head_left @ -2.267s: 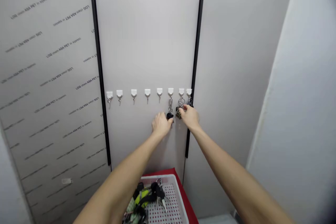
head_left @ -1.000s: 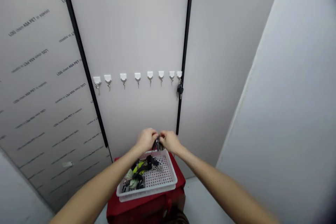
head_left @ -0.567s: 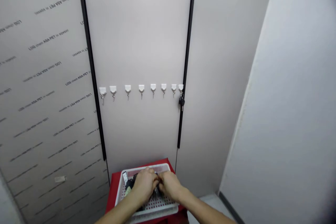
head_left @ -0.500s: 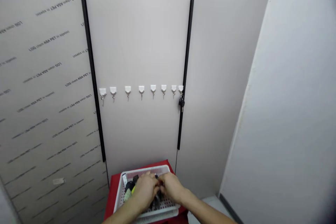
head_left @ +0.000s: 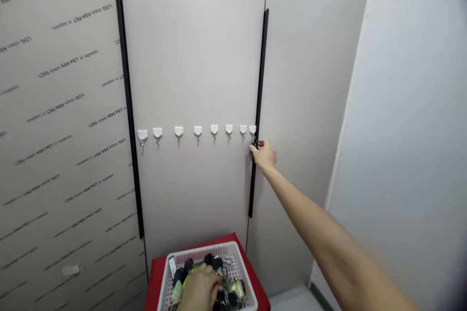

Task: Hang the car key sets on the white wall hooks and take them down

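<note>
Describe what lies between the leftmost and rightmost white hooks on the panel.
In the head view, six more white hooks line the stretch between the leftmost hook and the rightmost hook by the right hand; nothing hangs on those six.

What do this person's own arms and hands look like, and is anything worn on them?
Both the right hand and the left hand are bare, with no gloves. The right forearm is slim and uncovered to the picture's edge, with no sleeve, watch or bracelet in view. The left forearm is out of frame. Small rings can't be ruled out.
</note>
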`<action>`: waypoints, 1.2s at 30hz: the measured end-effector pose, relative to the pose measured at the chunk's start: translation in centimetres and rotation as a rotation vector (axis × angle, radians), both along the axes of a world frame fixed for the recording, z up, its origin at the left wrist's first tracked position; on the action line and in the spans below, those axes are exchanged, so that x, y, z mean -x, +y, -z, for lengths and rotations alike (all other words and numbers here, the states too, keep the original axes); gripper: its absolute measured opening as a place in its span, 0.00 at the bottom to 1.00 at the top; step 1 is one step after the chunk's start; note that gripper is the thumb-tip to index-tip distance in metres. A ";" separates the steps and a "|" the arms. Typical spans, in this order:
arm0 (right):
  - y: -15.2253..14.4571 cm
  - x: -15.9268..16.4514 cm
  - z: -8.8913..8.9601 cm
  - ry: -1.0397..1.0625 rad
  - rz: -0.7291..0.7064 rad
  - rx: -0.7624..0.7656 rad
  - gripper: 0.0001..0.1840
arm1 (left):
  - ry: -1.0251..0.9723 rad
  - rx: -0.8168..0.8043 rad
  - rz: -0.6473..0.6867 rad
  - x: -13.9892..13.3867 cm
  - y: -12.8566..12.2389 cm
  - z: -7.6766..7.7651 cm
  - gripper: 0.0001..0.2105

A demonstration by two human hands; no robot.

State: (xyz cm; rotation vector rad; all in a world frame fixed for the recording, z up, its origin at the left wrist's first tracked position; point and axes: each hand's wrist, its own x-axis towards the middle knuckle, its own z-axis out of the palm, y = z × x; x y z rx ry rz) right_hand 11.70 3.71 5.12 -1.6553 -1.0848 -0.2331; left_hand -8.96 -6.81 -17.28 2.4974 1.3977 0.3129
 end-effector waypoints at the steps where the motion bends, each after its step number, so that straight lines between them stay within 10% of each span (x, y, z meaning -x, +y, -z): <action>1: 0.3 0.1 -0.1 -0.001 0.020 0.013 0.18 | -0.015 -0.017 -0.006 0.1 0.0 0.1 0.11; 22: -0.8 -0.5 -3.0 -0.148 -0.025 -0.044 0.12 | -0.114 -0.044 -0.039 2.0 -0.7 -1.1 0.11; 25: -2.6 1.3 0.8 -0.204 -0.203 0.062 0.11 | -0.139 -0.068 -0.054 2.6 -0.8 -1.4 0.12; 32: -7.8 6.9 16.1 -0.355 -0.621 0.439 0.07 | -0.120 -0.058 -0.197 4.8 0.1 -0.8 0.11; 36: -9.3 8.9 20.6 -0.499 -0.649 0.548 0.08 | -0.077 -0.053 -0.223 5.6 0.0 -0.9 0.12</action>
